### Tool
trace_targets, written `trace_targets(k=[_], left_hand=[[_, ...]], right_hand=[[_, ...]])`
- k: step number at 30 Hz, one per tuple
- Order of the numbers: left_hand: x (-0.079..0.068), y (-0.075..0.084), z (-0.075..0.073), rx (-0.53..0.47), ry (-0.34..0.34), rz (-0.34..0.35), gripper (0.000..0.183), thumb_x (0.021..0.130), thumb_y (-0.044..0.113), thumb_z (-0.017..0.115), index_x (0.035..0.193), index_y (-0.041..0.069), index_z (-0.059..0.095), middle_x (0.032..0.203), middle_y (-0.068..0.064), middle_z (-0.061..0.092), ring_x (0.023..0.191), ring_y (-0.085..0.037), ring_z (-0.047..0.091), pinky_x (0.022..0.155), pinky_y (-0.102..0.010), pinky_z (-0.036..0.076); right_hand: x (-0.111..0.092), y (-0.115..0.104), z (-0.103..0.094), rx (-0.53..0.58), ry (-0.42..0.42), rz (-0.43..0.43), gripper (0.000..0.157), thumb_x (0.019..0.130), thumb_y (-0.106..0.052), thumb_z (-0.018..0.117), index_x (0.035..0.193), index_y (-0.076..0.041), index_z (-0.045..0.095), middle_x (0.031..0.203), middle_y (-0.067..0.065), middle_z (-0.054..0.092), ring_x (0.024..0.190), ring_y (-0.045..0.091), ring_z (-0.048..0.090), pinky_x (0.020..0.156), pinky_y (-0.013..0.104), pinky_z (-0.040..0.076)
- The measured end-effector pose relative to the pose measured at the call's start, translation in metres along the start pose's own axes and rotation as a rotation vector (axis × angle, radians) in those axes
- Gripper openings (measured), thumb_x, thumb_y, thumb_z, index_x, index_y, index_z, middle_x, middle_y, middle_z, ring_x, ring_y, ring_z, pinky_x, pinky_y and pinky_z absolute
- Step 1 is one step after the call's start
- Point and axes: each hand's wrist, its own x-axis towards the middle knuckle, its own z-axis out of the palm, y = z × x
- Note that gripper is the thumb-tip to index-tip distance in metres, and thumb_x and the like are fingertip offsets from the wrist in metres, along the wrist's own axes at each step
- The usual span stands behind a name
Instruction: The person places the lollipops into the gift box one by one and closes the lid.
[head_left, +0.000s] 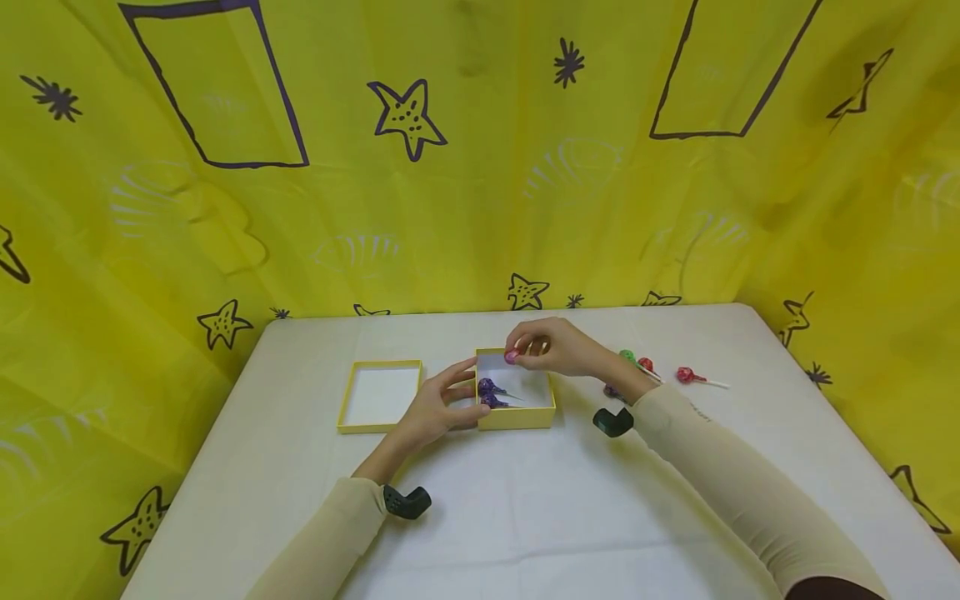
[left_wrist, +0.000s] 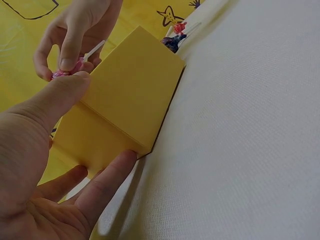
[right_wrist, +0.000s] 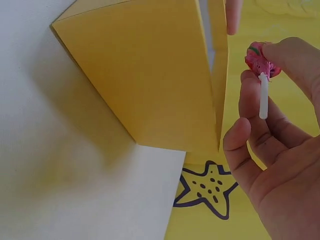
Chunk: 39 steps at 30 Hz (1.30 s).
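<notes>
My right hand (head_left: pixel 555 348) pinches a pink-wrapped lollipop (right_wrist: pixel 261 62) between thumb and fingertip, above the far part of a yellow box (head_left: pixel 517 418). The short white stick of the lollipop points away from its round head in the right wrist view. My left hand (head_left: pixel 437 406) touches the box's left side with fairly straight fingers, its thumb at the near rim. Inside the box, purple-wrapped lollipops (head_left: pixel 489 387) lie near the left wall, their sticks pointing right. The box stands upright with its top uncovered and white inside.
A shallow yellow lid (head_left: pixel 378 393), white inside, lies left of the box. To the right are a green lollipop (head_left: pixel 627 356), a red one (head_left: pixel 646 364) and a dark one (head_left: pixel 611 391), partly behind the right forearm. Another red lollipop (head_left: pixel 686 375) lies farther right. A yellow curtain (head_left: pixel 465 233) hangs behind the white table.
</notes>
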Motion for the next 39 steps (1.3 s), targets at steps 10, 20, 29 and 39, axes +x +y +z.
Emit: trace_targets(k=[10, 20, 29, 39], left_hand=[[0.001, -0.002, -0.001, 0.003, 0.011, -0.015, 0.086, 0.087, 0.018, 0.085, 0.159, 0.022, 0.039, 0.156, -0.016, 0.045, 0.135, -0.037, 0.053, 0.1, -0.044, 0.055], [-0.001, -0.003, 0.0, -0.02, 0.007, -0.016, 0.084, 0.088, 0.016, 0.084, 0.159, 0.021, 0.039, 0.156, -0.018, 0.044, 0.135, -0.037, 0.054, 0.098, -0.043, 0.056], [-0.002, -0.001, 0.0, -0.014, 0.003, -0.011, 0.083, 0.088, 0.017, 0.084, 0.159, 0.024, 0.04, 0.157, -0.017, 0.043, 0.135, -0.036, 0.053, 0.1, -0.043, 0.055], [-0.001, 0.001, 0.0, -0.016, -0.013, 0.01, 0.081, 0.089, 0.015, 0.082, 0.158, 0.024, 0.04, 0.157, -0.017, 0.043, 0.135, -0.037, 0.053, 0.099, -0.042, 0.055]], right_hand=[[0.006, 0.0, 0.012, -0.049, -0.006, 0.01, 0.016, 0.093, -0.009, 0.076, 0.109, -0.012, 0.076, 0.098, -0.003, 0.077, 0.082, 0.015, 0.065, 0.072, 0.027, 0.056], [0.016, -0.001, 0.028, -0.135, -0.066, 0.04, 0.013, 0.094, -0.008, 0.075, 0.105, -0.015, 0.076, 0.097, -0.003, 0.075, 0.081, 0.011, 0.065, 0.075, 0.027, 0.056], [0.019, -0.004, 0.037, -0.164, -0.085, 0.055, 0.014, 0.096, -0.009, 0.073, 0.109, -0.015, 0.075, 0.102, -0.003, 0.076, 0.087, 0.012, 0.066, 0.081, 0.028, 0.057], [0.02, -0.004, 0.045, -0.139, -0.098, 0.086, 0.018, 0.097, -0.008, 0.072, 0.113, -0.014, 0.074, 0.103, 0.0, 0.076, 0.088, 0.014, 0.067, 0.084, 0.031, 0.059]])
